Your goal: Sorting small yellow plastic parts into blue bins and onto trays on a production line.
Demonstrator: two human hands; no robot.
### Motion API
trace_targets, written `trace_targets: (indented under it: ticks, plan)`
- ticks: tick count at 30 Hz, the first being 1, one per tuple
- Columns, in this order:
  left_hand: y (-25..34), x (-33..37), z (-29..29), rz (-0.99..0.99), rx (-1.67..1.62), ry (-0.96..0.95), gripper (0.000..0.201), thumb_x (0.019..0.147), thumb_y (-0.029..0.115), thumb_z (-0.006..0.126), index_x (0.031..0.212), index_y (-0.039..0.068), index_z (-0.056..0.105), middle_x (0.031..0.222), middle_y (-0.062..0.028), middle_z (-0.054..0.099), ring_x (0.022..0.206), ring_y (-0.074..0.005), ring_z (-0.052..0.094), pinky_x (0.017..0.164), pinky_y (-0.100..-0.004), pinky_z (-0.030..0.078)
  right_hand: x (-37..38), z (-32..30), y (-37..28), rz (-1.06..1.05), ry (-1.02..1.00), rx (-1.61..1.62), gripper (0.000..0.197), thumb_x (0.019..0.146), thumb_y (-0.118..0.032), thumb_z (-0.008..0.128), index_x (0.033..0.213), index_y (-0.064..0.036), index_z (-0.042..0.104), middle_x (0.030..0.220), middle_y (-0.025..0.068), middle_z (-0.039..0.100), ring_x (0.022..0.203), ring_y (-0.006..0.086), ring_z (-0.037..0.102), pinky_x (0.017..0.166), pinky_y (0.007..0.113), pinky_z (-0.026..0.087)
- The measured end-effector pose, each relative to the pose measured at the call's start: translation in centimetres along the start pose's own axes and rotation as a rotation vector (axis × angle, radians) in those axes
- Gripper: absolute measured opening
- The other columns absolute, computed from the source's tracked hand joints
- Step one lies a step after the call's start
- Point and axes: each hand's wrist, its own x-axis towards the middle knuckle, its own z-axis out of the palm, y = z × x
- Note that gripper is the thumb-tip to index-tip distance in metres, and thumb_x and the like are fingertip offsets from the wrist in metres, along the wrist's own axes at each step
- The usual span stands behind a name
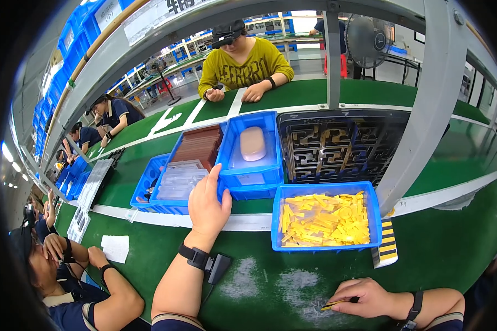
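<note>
Small, thin yellow-and-black piece (332,305), pinched between thumb and fingers of the right hand (368,298), over the green counter (248,309), upright blue bin (255,179), a rounded beige block (253,142) inside, the left hand (209,208) at its left edge

I see navy sleeves (175,326) with pale trim (171,316), plus black wrist straps (192,255). The left strap carries a black box (220,268) and thin cable (208,293).

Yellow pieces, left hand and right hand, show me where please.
Yellow pieces (326,219), head view: middle of the heap.
Left hand (208,206), head view: back of the hand.
Right hand (368,297), head view: back of the hand.
</note>
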Motion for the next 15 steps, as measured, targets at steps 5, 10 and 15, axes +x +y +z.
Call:
trace_targets:
  ticks: [5,10,15]
  plan:
    - [-0.28,-0.1,0.16,0.011,0.004,0.0,0.061,0.071,0.007,0.065,0.129,0.007,0.047,0.098,-0.0126,0.061,0.087,-0.0297,0.058,0.074,-0.0394,0.046,0.09,-0.05,0.18,-0.019,-0.003,0.001,0.015,0.083,-0.015,0.069,0.095,-0.0064,0.07,0.079,0.0045,0.064,0.06,0.0136,0.059,0.054,0.026,0.046]
    - [-0.44,-0.18,0.28,0.005,0.004,-0.016,0.062,0.07,0.007,0.065,0.129,0.007,0.046,0.1,-0.013,0.061,0.088,-0.0299,0.058,0.074,-0.0396,0.046,0.08,-0.08,0.15,-0.015,-0.008,-0.012,0.015,0.083,-0.015,0.069,0.095,-0.0069,0.07,0.079,0.0046,0.064,0.061,0.0137,0.059,0.055,0.026,0.046]
    - [-0.32,-0.18,0.1,0.011,0.003,-0.006,0.062,0.07,0.007,0.065,0.13,0.007,0.046,0.101,-0.0133,0.061,0.089,-0.0301,0.058,0.074,-0.0397,0.046,0.08,-0.15,-0.16,0.013,-0.025,-0.017,0.015,0.083,-0.015,0.069,0.095,-0.0071,0.07,0.08,0.0047,0.064,0.062,0.0135,0.06,0.055,0.025,0.047]
